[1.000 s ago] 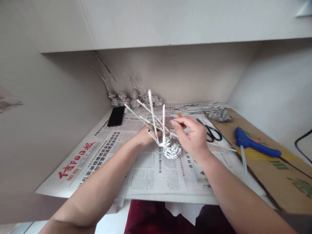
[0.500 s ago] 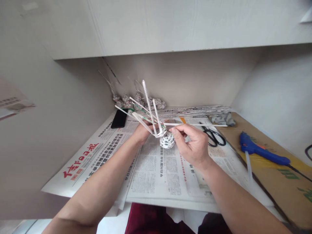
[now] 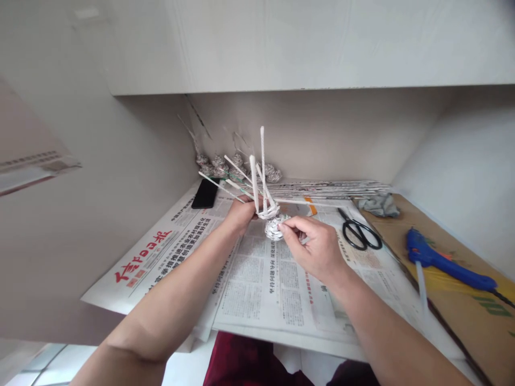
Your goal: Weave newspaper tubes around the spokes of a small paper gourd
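Between my hands is a small woven piece of rolled newspaper [image 3: 273,229], a rounded knot-like body with several white paper sticks [image 3: 254,182] fanning up and out of it. My left hand [image 3: 244,210] is closed around the base of the sticks on the far left side; its fingertips are mostly hidden behind the weave. With thumb and forefinger, my right hand [image 3: 311,241] pinches the right side of the rounded body. One long paper stick [image 3: 309,202] reaches out to the right behind my right hand.
Newspaper sheets [image 3: 257,300] cover the table. Black-handled scissors [image 3: 360,233], a blue glue gun [image 3: 446,262] on cardboard and a grey cloth [image 3: 378,205] lie at right. A black phone [image 3: 205,193], finished woven pieces [image 3: 219,165] and long paper rolls [image 3: 330,188] sit behind.
The woven piece has turned in my hands, so its sticks point more upright. My right hand's pinch has shifted slightly down and left. The camera view has swung a little left.
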`<state>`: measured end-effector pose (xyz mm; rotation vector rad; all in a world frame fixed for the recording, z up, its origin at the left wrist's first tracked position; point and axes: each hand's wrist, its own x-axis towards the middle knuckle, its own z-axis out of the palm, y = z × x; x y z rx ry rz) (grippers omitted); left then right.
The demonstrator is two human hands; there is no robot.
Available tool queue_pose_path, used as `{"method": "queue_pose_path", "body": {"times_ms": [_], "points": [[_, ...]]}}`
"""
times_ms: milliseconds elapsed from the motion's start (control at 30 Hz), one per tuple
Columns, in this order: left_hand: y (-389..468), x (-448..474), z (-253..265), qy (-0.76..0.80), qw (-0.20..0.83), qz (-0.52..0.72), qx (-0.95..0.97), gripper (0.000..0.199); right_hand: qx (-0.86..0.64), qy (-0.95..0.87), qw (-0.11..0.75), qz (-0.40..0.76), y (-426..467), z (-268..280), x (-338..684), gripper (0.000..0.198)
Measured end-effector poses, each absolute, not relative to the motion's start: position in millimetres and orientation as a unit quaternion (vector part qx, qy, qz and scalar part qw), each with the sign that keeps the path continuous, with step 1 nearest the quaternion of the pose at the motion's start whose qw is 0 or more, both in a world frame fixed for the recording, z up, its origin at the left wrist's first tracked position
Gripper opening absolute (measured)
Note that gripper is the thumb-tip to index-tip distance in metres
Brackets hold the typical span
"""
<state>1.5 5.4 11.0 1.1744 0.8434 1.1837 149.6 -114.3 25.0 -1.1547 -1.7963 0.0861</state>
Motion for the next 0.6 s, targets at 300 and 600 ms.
{"method": "queue_pose_path", "body": {"times_ms": [300,600], "points": [[6.6,4.5,13.2,0.347,0.696,0.502,0.378,0.007,-0.482,-0.726,0.485,0.070,-113.3,22.5,148.1,0.017],[8.4,4.8,6.8,0.352,0.684,0.482,0.420,0.006,-0.541,-0.645,0.523,0.134,-107.7,19.4,150.3,0.022]]}}
